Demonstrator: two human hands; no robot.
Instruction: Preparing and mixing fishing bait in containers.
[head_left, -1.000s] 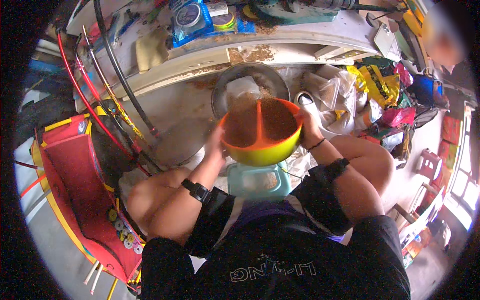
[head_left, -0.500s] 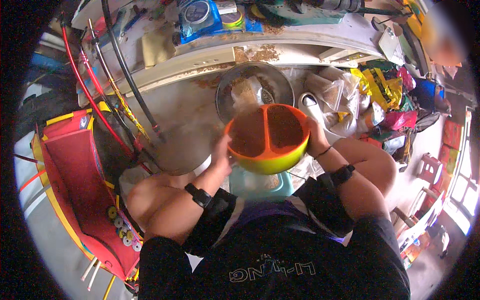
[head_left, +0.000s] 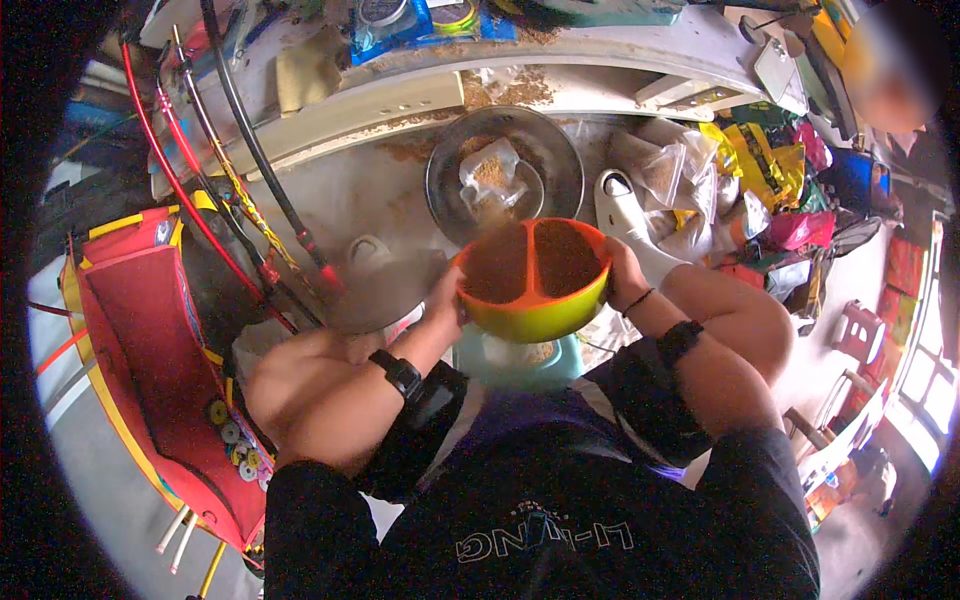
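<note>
Beyond the left hand (head_left: pixel 447 305) and the right hand (head_left: pixel 626 272) I see a long, littered surface (head_left: pixel 610 55) running crosswise, brown crumbs stuck along its front edge. Well out to the left of the left hand I pick up a red, yellow-edged case (head_left: pixel 150 350), with several rods (head_left: pixel 254 152) slanting up between the two. Past the right hand, on its far side, I have a heap of plastic bags (head_left: pixel 660 185), some clear, some yellow, some pink. Straight ahead of the hands sits a round dark basin (head_left: pixel 447 185). Between the hands I have the bowl (head_left: pixel 535 318), green outside with an orange rim and an orange divider; both hands grip it, one at each side, and its two compartments look dark brown to me. A grey round object (head_left: pixel 385 290), blurred, is just beside the left hand. Below the bowl, nearer the body, I make out a pale teal container (head_left: pixel 480 358). A white shoe (head_left: pixel 620 205) shows just beyond the right hand. Smallest, inside the basin ahead, I see a clear bag (head_left: pixel 492 172) with tan grains.
</note>
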